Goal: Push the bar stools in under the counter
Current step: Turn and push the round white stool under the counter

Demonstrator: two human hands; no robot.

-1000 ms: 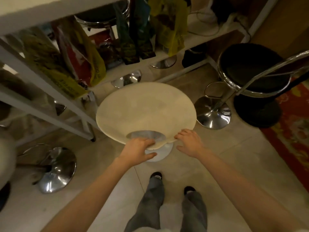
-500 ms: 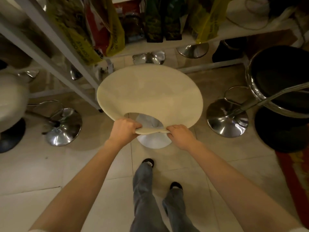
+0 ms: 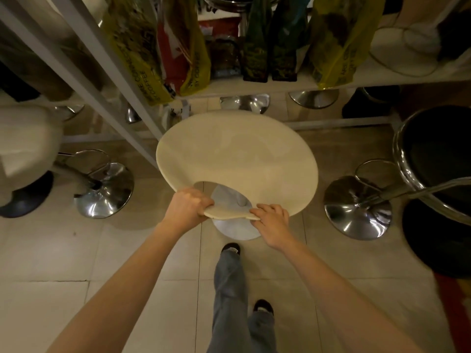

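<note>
The person is standing just behind a round cream-coloured bar stool seat [image 3: 237,164] with a handle cut-out at its near edge, and is gripping the thin lip beside that cut-out from both sides. The left hand [image 3: 187,207] is wrapping its fingers over the rim and clenching on it; the right hand [image 3: 272,220] is pinching the same rim, with the fingertips [image 3: 257,212] lying on top. The seat is sitting near the white-framed counter shelving [image 3: 254,85], its far edge reaching roughly to the frame's lower rail, while the stool's pale round base [image 3: 237,229] is showing on the beige floor tiles [image 3: 127,250] close to the person's forward foot. So the stool looks only partly tucked in.

To finish this push well, I would judge that both hands should be driving evenly and straight ahead, sliding the base along the tiles rather than tipping the seat forward. The diagonal white post [image 3: 107,70] on the left is close to the seat's edge, so steering slightly right may be avoiding a knock. A black-seated chrome stool [image 3: 433,159] is standing to the right, a chrome-based stool with a white seat [image 3: 102,189] to the left, both apparently waiting their turn.
</note>
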